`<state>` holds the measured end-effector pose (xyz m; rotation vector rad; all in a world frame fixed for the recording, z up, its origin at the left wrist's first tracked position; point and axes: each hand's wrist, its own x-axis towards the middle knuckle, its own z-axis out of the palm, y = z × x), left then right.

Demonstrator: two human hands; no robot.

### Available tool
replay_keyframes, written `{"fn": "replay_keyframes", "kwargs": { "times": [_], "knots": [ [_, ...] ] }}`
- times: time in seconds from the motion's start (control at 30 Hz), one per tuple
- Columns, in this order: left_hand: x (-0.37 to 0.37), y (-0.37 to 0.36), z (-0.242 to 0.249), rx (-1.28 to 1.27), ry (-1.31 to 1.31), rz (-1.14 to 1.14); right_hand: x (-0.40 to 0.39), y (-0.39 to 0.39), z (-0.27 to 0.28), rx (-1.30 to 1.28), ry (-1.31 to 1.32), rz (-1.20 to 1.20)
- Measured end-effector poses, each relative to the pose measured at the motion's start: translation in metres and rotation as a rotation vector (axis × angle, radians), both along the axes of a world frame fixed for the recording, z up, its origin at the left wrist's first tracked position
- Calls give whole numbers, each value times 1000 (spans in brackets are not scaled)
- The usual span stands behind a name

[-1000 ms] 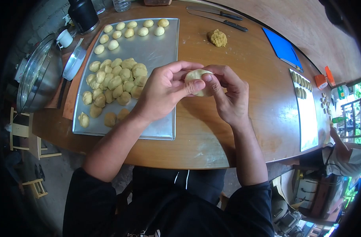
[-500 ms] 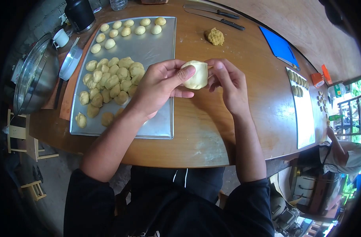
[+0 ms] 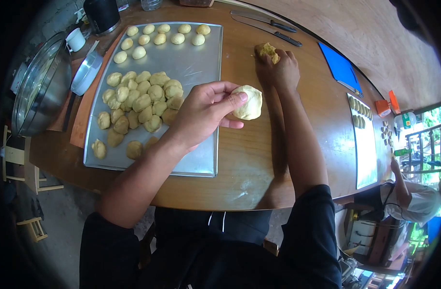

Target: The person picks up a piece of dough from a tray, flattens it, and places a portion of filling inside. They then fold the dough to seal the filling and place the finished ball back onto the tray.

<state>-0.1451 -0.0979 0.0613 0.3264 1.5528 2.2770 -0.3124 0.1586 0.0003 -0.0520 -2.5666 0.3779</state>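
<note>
My left hand holds a pale flattened piece of dough above the wooden table, thumb and fingers pinching its left edge. My right hand reaches far forward and rests on a brownish lump of filling on the table, fingers curled over it. A metal baking tray lies to the left with a heap of dough pieces in its middle and a row of smooth shaped balls along its far edge.
Two knives lie at the far edge, a blue board to the right. A second tray with shaped pieces sits at right, another person beside it. A metal bowl, lid, black flask stand left.
My right hand let go of the dough and stretched forward onto the brown filling lump. My left hand kept the dough and lowered slightly to the right.
</note>
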Motion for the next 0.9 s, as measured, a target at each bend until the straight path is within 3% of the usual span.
{"fn": "replay_keyframes", "kwargs": {
  "times": [0.43,0.83,0.9],
  "knots": [
    [-1,-1,-1,-17,-11,-16,-15,-11,2,-5,-69,-58],
    [-2,-2,-3,-14,-22,-13,-35,10,1,34,-16,102],
    [-3,-2,-2,-14,-24,-11,-33,19,4,-253,-76,68]
  ]
}}
